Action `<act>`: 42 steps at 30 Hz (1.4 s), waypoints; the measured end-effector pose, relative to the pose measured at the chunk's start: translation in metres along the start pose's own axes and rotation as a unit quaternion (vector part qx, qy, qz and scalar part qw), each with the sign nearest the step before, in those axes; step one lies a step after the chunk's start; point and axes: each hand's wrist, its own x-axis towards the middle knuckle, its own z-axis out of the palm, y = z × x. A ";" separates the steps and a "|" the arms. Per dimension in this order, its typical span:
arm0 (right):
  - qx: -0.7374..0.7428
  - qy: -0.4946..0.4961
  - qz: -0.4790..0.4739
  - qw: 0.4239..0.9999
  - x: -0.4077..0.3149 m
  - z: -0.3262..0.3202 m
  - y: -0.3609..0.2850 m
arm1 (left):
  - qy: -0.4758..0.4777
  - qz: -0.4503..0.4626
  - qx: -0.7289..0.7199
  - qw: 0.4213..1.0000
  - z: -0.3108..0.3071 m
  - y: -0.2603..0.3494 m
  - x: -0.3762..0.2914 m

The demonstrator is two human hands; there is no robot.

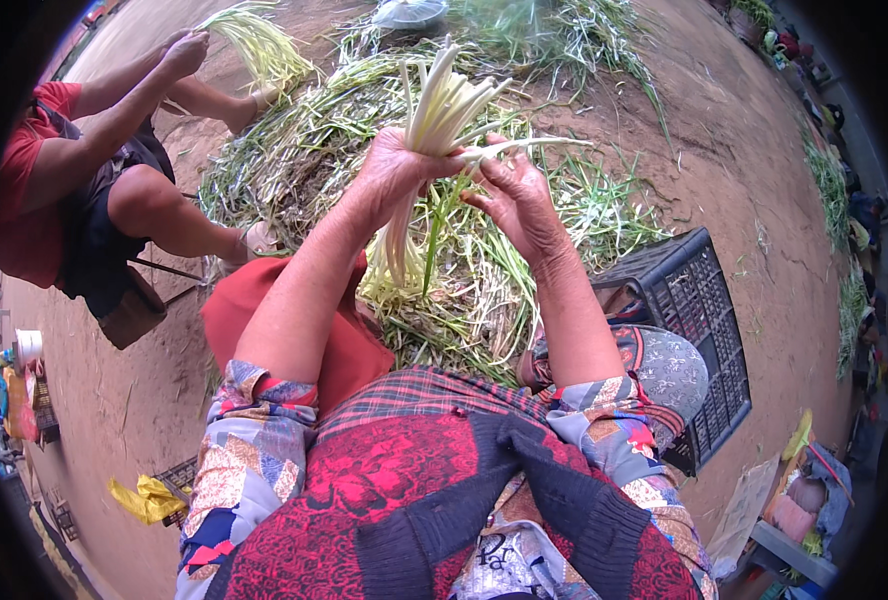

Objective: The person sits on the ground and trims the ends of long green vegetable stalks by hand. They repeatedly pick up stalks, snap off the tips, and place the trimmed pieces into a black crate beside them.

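Observation:
My left hand (401,169) grips a bunch of pale leafy vegetable stalks (444,112), white ends up, with their yellowish leaves hanging below the fist. Beside it, my right hand (519,196) has its fingers on a single pale stalk (541,142) that points sideways to the right. A narrow green leaf (436,236) dangles between my two hands. Beneath them spreads a heap of green and pale leaf trimmings (481,300) on the ground. A paler clump of stalks (391,266) lies on it, partly hidden by my left forearm.
At the left a seated person in a red shirt (16,176) holds another bunch of stalks (260,45). Red cloth (279,300) drapes by my left knee. A black plastic crate (703,315) stands right of my patterned knee. More trimmings (586,37) and a clear plastic item (410,13) lie ahead.

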 end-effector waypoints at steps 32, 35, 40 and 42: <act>0.117 -0.001 0.002 0.993 0.006 -0.046 -0.031 | 0.024 0.008 0.083 0.996 -0.028 -0.002 -0.009; 0.067 0.133 -0.101 0.984 0.013 -0.063 -0.049 | 0.027 0.000 0.152 0.988 -0.019 -0.015 -0.001; -0.370 0.168 -0.149 0.901 0.011 -0.050 -0.043 | 0.057 0.067 0.262 0.961 -0.007 -0.023 0.010; -0.292 0.019 -0.078 0.953 0.011 -0.035 -0.028 | -0.015 0.088 0.201 0.975 0.004 -0.024 0.011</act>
